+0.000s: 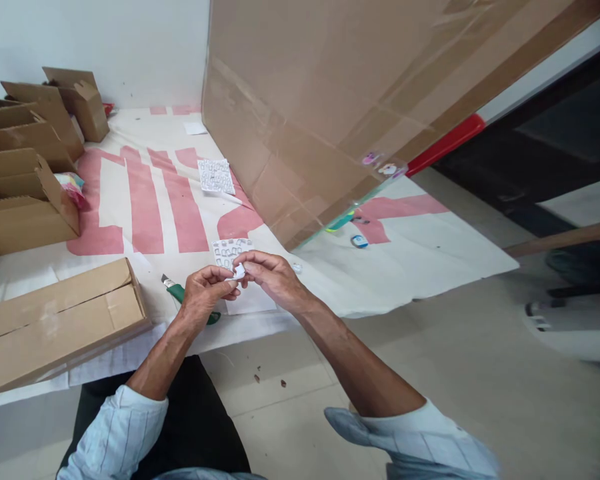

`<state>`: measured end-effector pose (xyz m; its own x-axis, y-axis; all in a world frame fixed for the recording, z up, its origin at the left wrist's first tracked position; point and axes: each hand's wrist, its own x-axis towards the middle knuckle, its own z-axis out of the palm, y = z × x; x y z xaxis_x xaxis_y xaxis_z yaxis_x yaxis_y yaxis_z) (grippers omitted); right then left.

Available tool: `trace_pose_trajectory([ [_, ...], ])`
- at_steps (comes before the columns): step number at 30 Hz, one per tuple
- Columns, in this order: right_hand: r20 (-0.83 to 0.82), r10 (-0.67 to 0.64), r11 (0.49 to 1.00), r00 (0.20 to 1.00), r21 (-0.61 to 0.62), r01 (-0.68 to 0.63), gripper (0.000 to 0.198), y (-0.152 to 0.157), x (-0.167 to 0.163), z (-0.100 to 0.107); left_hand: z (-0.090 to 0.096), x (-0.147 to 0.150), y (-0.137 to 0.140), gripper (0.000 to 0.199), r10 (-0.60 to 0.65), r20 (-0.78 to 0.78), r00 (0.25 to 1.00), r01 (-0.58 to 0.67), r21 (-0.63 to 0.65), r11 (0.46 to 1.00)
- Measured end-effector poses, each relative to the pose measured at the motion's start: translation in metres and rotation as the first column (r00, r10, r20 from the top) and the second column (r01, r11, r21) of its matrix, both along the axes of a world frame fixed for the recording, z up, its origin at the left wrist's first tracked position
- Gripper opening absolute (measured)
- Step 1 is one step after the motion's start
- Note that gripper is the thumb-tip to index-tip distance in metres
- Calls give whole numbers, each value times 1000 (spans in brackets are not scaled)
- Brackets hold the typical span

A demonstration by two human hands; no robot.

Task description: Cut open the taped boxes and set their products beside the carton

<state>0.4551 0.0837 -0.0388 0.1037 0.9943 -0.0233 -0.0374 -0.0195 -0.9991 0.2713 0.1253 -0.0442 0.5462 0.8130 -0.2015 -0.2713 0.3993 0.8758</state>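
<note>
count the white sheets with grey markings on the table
2: the far sheet lies beside the large brown cardboard, and the near sheet is partly covered by the hands. Others could be hidden.

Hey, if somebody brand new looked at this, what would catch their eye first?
Probably the large brown cardboard piece filling the upper middle of the view. Next, near the center, the left hand and right hand meet at a small white piece held in their fingertips. Bold pink markings also stand out on the white cloth.
</note>
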Motion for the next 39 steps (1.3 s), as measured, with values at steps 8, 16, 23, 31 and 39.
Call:
trace_pose_trajectory([
  [8, 70, -2, 999, 998, 54, -2, 30, -3, -4, 12, -3, -4, -1, 42, -6, 29, 1000, 7, -50, 999],
  [16, 130, 15, 997, 991, 73, -24, 27, -4, -8, 21, 13, 1, -3, 48, 40, 38, 998, -44, 94, 995],
  [23, 84, 34, 994, 996, 102, -42, 33, -6, -8, 21, 3, 0, -5, 36, 161, -50, 986, -147, 213, 966],
  [31, 47, 47, 993, 998, 109, -52, 40, -7, -7, 20, -3, -5, -4, 16, 244, -73, 967, -192, 421, 886],
  [39, 89, 49, 999, 995, 3, -49, 46, -13, -13, 29, 1, -11, -5, 13, 462, 41, 886, -161, 961, 225],
])
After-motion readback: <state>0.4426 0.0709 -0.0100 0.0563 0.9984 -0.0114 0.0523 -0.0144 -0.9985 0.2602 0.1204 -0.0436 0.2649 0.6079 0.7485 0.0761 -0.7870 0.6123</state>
